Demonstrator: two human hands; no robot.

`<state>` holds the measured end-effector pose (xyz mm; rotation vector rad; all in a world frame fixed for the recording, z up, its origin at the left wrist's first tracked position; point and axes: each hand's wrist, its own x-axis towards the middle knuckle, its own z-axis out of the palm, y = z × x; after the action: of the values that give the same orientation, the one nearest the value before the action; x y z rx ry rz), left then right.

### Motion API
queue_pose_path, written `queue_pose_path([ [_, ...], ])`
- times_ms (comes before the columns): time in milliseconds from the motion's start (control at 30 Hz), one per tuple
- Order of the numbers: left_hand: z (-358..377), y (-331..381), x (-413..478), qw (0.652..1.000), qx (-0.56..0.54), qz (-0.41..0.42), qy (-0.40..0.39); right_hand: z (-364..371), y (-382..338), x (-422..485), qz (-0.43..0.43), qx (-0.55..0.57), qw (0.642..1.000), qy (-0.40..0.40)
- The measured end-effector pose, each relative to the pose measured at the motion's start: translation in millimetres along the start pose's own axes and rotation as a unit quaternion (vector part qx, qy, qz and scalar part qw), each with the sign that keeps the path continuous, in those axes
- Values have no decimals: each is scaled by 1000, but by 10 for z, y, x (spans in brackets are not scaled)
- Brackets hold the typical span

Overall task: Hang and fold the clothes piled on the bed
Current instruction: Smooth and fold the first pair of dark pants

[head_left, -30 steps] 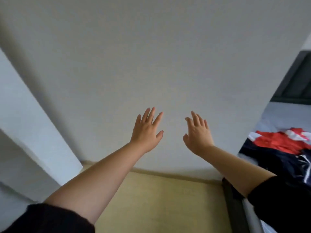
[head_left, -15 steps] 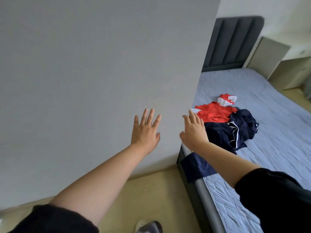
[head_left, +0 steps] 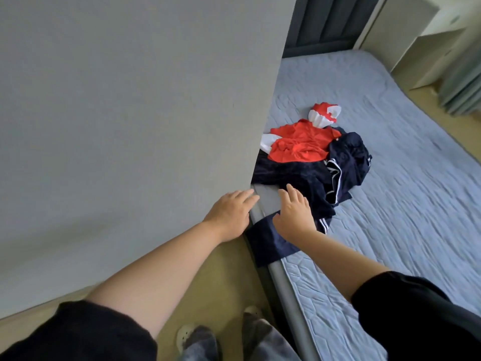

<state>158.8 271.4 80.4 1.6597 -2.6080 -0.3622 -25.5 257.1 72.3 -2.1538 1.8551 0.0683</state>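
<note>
The left hand (head_left: 230,213) was spread flat and empty at the corner of the grey wall (head_left: 130,100). The right hand (head_left: 294,214), at its three o'clock, held nothing, fingers loosely straight above a navy garment (head_left: 270,246) draped over the edge of the bed (head_left: 403,191); whether it touched the cloth I couldn't tell. The pile of clothes (head_left: 299,147), red and navy, lay at one o'clock from both hands.

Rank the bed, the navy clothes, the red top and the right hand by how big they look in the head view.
1. bed
2. navy clothes
3. red top and right hand: about alike. The hand is nearer the camera, so these two are left unranked.
</note>
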Motion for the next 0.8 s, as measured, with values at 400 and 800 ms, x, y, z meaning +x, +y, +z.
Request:
queue_pose_path([
  [400,2114,569,1088,967,-196,-140,-83,1738,1771,696,85,-27,989,-120],
  [800,4561,933,1911,952,-143,-179,-201,3745,3218,1284,235,-9,963,-133],
])
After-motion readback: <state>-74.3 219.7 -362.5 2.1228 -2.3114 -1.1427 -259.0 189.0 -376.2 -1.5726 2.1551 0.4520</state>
